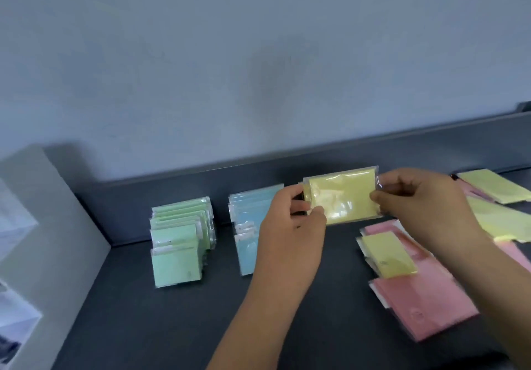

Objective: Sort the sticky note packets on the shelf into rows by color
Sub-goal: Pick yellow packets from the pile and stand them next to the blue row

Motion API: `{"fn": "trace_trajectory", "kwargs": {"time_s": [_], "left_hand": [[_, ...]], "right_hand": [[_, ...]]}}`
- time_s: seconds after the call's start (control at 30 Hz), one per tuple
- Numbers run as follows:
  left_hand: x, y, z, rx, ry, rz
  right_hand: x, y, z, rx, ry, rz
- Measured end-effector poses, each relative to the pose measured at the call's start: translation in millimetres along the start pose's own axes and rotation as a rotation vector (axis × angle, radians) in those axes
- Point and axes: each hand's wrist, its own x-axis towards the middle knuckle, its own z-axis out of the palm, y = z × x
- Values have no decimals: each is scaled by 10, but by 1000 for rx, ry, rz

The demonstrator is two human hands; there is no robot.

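A yellow sticky note packet [343, 196] in clear wrap is held upright above the dark shelf [143, 312], near its back lip. My left hand [290, 226] pinches its left edge and my right hand [422, 200] pinches its right edge. A row of green packets [178, 240] stands at the left. Beside it runs a row of blue packets [248, 226], partly hidden by my left hand. To the right lie pink packets [422, 300] with a yellow packet [388, 254] on top. More yellow packets [494, 187] and pink ones lie mixed at the far right.
A grey wall rises behind the shelf's raised back lip [258, 168]. A light grey side panel [43, 226] closes the shelf at the left. Bare shelf surface lies in front of the green and blue rows.
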Motion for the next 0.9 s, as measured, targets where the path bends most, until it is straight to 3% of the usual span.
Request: {"fn": "trace_trajectory", "kwargs": {"time_s": [0.17, 0.37, 0.9], "left_hand": [[123, -58, -108, 50, -120, -48], [236, -118, 32, 130, -173, -111], [690, -311, 509, 63, 18, -246]], "right_hand": [[7, -66, 179, -91, 50, 100], [142, -24, 304, -185, -19, 156], [725, 215, 478, -135, -304, 206]]}}
